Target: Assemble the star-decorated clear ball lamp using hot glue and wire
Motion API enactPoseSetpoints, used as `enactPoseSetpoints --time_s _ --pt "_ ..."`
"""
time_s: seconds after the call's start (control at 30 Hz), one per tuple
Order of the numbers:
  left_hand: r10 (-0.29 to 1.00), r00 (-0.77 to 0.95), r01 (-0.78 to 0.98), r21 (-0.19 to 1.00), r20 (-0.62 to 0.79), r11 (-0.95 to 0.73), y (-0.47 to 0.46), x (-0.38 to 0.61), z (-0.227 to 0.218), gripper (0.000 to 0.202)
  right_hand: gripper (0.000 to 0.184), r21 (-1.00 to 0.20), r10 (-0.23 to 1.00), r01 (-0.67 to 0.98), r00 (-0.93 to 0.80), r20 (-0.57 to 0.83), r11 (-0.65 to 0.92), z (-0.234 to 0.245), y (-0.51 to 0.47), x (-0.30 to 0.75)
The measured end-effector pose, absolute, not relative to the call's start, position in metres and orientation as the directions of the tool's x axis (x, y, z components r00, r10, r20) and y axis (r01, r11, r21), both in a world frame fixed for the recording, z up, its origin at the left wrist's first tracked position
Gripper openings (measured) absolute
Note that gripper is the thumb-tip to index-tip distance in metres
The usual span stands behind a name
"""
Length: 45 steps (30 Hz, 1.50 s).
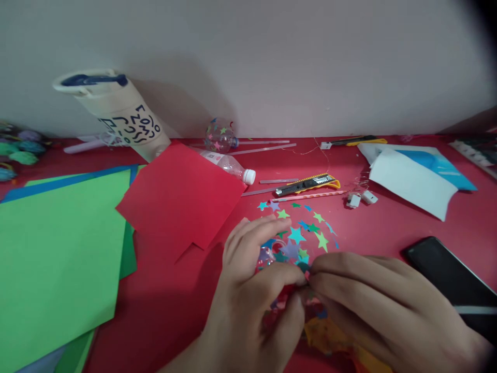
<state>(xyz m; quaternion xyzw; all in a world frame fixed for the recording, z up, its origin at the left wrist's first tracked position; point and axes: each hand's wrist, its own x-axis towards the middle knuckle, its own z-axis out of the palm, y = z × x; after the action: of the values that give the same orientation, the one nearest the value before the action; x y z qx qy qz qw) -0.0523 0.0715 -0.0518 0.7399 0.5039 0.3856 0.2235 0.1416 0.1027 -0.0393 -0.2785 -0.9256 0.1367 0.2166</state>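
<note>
Across the back, plain grey wall [272, 62], dim toward the edges. Below, glossy red tabletop [163, 311], well scattered. At left, fanned green and blue sheets [62, 269], partly under a red sheet [182, 197]. Near the wall, white patterned tumbler [124, 114]. Left hand [248, 285] curled around a clear star-dotted ball [297, 238], low between both hands; right hand [388, 300] bunched narrow at the left fingertips, impossible to see whether gripping anything. At right, black phone [446, 274]. Beyond the ball, yellow-black cutter [306, 184].
</note>
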Motion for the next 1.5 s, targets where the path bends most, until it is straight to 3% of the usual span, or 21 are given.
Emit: enactPoseSetpoints --time_s 0.13,0.33,0.5,0.7,0.93,1.23,1.5 --pt "0.9 0.184 0.596 0.682 0.396 -0.423 0.072 -0.053 -0.053 0.027 0.019 -0.398 0.59 0.459 -0.739 0.325 0.794 -0.041 0.102 0.141" --pt "0.893 0.196 0.655 0.623 0.405 -0.427 0.071 -0.052 -0.052 0.023 0.015 -0.583 0.651 0.42 -0.713 0.262 0.695 -0.039 0.103 0.136" --pt "0.875 0.226 0.705 0.548 0.428 -0.45 0.07 -0.053 -0.05 0.025 0.017 -0.636 0.688 0.424 -0.684 0.242 0.645 -0.034 0.101 0.134" --pt "0.901 0.227 0.706 0.575 0.37 -0.414 0.069 -0.053 -0.048 0.023 0.012 -0.704 0.722 0.427 -0.668 0.177 0.568 -0.032 0.102 0.133" --pt "0.916 0.226 0.686 0.613 0.331 -0.391 0.07 -0.05 -0.047 0.022 0.011 -0.618 0.707 0.458 -0.665 0.239 0.639 -0.036 0.1 0.131" --pt "0.909 0.23 0.723 0.565 0.347 -0.399 0.069 -0.05 -0.045 0.023 0.013 -0.427 0.607 0.449 -0.697 0.383 0.785 -0.04 0.099 0.134" --pt "0.911 0.187 0.671 0.629 0.368 -0.392 0.067 -0.049 -0.044 0.047 0.014 -0.444 0.606 0.442 -0.713 0.353 0.779 -0.044 0.098 0.135"
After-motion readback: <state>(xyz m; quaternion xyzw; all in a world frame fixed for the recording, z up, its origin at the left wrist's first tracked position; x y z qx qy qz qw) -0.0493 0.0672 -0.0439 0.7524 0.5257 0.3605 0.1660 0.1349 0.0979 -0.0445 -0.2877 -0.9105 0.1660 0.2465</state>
